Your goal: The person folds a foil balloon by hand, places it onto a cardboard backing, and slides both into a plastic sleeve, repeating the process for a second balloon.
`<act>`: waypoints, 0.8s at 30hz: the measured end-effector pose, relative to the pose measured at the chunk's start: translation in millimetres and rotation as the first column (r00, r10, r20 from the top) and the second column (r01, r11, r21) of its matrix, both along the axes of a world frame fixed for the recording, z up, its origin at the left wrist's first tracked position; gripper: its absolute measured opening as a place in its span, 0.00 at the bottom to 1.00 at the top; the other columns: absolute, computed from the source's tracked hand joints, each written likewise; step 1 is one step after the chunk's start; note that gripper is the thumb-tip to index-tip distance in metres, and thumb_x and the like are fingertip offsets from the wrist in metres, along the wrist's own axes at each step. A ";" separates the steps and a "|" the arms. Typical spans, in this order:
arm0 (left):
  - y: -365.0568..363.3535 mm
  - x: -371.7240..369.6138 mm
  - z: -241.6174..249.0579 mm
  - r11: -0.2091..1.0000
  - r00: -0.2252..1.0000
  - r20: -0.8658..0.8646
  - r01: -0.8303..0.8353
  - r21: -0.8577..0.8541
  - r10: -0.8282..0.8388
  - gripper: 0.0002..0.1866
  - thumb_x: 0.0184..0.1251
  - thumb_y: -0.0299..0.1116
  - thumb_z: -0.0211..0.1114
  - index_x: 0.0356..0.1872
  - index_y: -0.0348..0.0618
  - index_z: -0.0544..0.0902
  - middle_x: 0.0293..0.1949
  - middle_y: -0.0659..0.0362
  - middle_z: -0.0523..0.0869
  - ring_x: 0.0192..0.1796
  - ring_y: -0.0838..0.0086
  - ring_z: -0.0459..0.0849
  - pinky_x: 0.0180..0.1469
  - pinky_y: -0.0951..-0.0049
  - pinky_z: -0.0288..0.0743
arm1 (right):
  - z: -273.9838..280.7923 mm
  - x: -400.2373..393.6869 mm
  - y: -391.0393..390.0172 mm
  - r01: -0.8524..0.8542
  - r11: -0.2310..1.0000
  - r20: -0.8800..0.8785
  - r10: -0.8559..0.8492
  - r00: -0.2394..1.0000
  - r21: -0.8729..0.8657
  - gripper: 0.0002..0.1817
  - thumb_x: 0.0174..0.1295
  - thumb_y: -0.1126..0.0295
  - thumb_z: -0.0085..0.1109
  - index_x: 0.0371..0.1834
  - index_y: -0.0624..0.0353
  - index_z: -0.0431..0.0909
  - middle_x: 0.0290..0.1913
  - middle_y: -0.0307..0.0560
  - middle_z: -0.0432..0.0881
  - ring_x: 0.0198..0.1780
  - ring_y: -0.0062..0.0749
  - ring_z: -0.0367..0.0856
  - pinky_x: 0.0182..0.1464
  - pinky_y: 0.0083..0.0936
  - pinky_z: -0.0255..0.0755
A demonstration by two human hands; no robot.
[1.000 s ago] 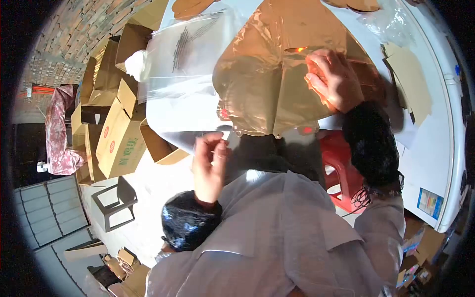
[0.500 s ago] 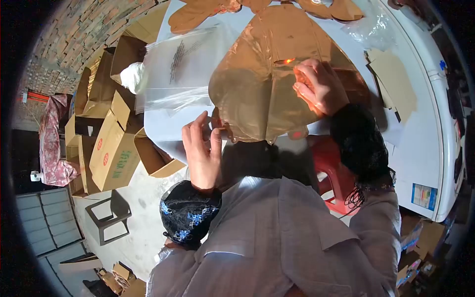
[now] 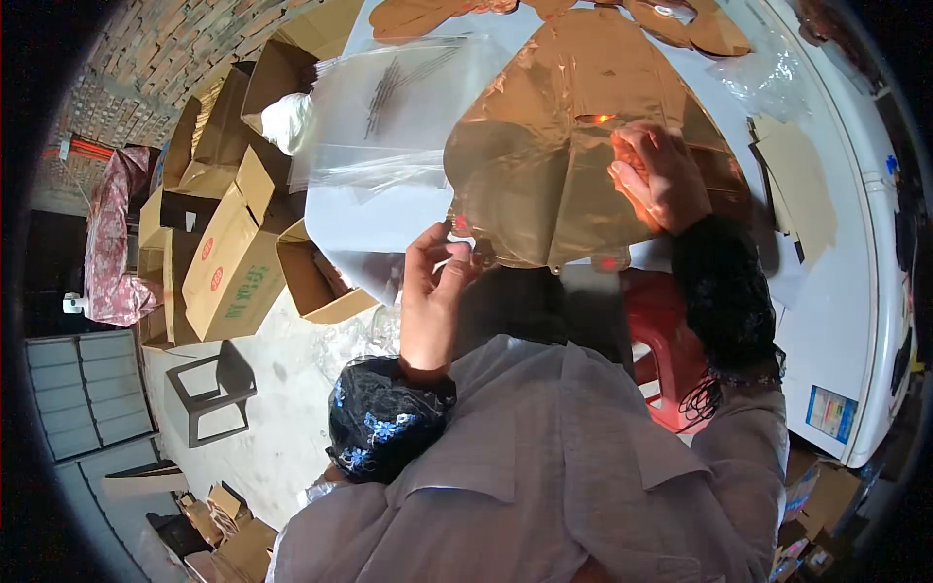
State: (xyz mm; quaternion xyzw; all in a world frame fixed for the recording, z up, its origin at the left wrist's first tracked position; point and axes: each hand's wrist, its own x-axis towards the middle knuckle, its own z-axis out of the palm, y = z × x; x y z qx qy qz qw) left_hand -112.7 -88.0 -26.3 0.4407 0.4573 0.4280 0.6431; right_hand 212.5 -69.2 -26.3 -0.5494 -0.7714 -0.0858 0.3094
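A large flat copper-coloured foil balloon (image 3: 525,180), with rounded lobes and a crease down its middle, lies on the white table in front of me. At its lower left edge, the thumb and fingers of my left hand (image 3: 435,277) pinch the foil beside a small tab. My right hand (image 3: 666,183) rests over the right half of the balloon with its fingers curled together; whatever may be inside them is hidden. A bright orange glint shows on the foil just beyond those fingers. Dark lace sleeve cuffs cover both wrists.
Clear plastic bags (image 3: 389,117) are stacked left of the balloon. More copper foil pieces (image 3: 418,15) lie along the far side. Cardboard sheets (image 3: 802,175) sit at the right. Open cartons (image 3: 228,267), a grey stool (image 3: 214,394) and a red stool (image 3: 671,321) stand around the table.
My left hand has gone from spread fingers to a pinch on the balloon's edge. The right hand keeps its curled pose on the foil. The whole view has shifted slightly.
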 end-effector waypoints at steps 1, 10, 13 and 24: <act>-3.5 5.6 8.5 0.999 1.000 -0.005 -0.030 -0.025 0.030 0.23 0.76 0.31 0.58 0.66 0.37 0.63 0.49 0.56 0.79 0.53 0.72 0.80 0.60 0.67 0.76 | 0.5 -0.4 -0.4 0.005 1.000 -0.004 -0.005 1.000 0.000 0.22 0.54 0.73 0.70 0.51 0.58 0.73 0.47 0.53 0.78 0.48 0.53 0.77 0.50 0.42 0.73; -9.4 30.2 9.9 0.992 0.992 0.114 0.062 -0.112 -0.049 0.18 0.71 0.33 0.66 0.55 0.38 0.71 0.42 0.59 0.84 0.43 0.74 0.82 0.50 0.73 0.76 | 0.1 2.7 -3.1 0.006 1.000 -0.014 -0.006 1.000 -0.030 0.21 0.56 0.69 0.69 0.52 0.58 0.75 0.50 0.51 0.77 0.49 0.50 0.77 0.52 0.40 0.72; -8.0 42.8 4.1 0.909 0.891 -0.445 0.257 0.329 -0.090 0.22 0.62 0.31 0.72 0.52 0.36 0.73 0.40 0.54 0.83 0.38 0.68 0.80 0.43 0.68 0.76 | -0.1 1.7 -5.4 0.064 0.997 0.006 -0.064 0.998 -0.037 0.22 0.58 0.68 0.67 0.55 0.58 0.75 0.53 0.49 0.77 0.52 0.48 0.76 0.54 0.37 0.71; -8.0 75.1 16.4 0.708 0.727 -0.670 0.397 0.585 0.146 0.14 0.63 0.26 0.67 0.48 0.32 0.77 0.49 0.45 0.76 0.48 0.49 0.79 0.48 0.61 0.75 | 0.0 -0.1 -7.5 0.088 0.995 -0.040 -0.090 0.995 -0.056 0.21 0.56 0.70 0.68 0.53 0.58 0.77 0.53 0.48 0.77 0.53 0.45 0.76 0.55 0.34 0.72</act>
